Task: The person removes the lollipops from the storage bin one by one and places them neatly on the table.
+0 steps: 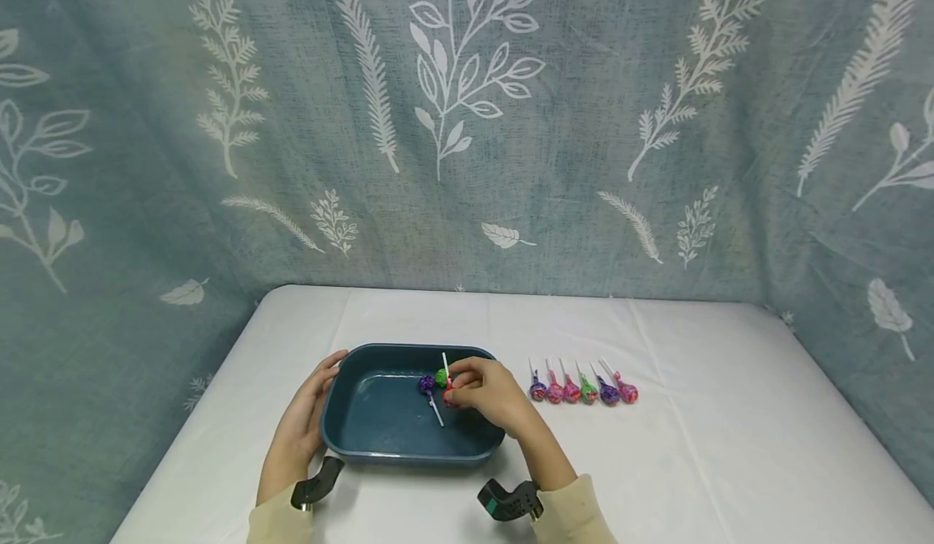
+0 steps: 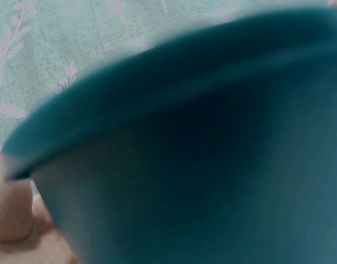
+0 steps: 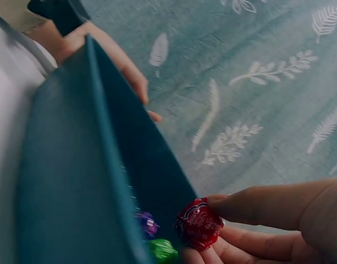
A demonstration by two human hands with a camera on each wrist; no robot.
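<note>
My right hand (image 1: 489, 391) is over the right part of a dark teal plastic tray (image 1: 372, 453) and pinches a red-wrapped lollipop (image 3: 199, 224) between thumb and fingers. Its white stick points up in the head view. Inside the tray lie a purple lollipop (image 1: 426, 384), its stick toward the front, and a green lollipop (image 1: 441, 377), partly hidden by the red one. My left hand (image 1: 302, 414) rests along the tray's left outer side with fingers extended. In the left wrist view the tray's wall (image 2: 185, 181) fills most of the picture, with part of that hand at lower left.
Right of the tray, several lollipops lie in a row on the white tablecloth, among them a green one (image 1: 588, 392) and a pink one (image 1: 627, 391) at the right end. A leaf-patterned teal curtain (image 1: 569, 228) hangs behind the table.
</note>
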